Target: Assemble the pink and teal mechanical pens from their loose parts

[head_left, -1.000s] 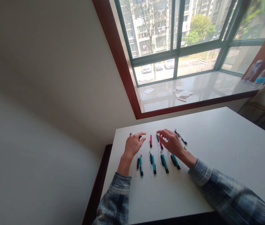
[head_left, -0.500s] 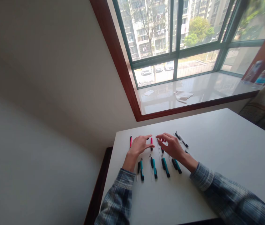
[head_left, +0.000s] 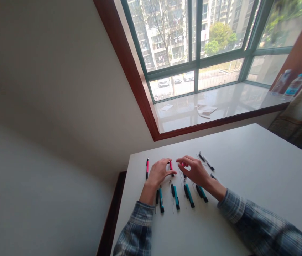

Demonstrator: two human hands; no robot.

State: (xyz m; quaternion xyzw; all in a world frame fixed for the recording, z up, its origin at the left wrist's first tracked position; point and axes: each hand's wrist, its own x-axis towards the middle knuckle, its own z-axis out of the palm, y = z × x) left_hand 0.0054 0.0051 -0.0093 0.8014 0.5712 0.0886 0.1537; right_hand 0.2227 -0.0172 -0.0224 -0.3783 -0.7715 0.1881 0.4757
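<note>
The thumb and index finger of my left hand (head_left: 158, 172) curve around a pink pen barrel (head_left: 171, 166), which tilts slightly between them. Just to the right, my right hand (head_left: 195, 169) has its thumb and index finger nearly together; anything pinched there is too small to make out. Another pink barrel is partly hidden behind those fingers. Closer to me lie several teal pen barrels (head_left: 176, 197), each beside a black grip (head_left: 172, 191) and thin clear refills. Left of my left hand rests a pink and black pen (head_left: 147, 168).
Black pen parts (head_left: 206, 161) lie beyond my right hand on the white table (head_left: 247, 177). Behind the table is a window ledge (head_left: 183, 119) with a crumpled cloth (head_left: 206, 110) and a bottle with a blue cap (head_left: 295, 86). A wall stands at the left.
The pink barrel by my left hand has gone from nearly straight to tilted, its top leaning left. Both hands have shifted a little, and the view has moved slightly.
</note>
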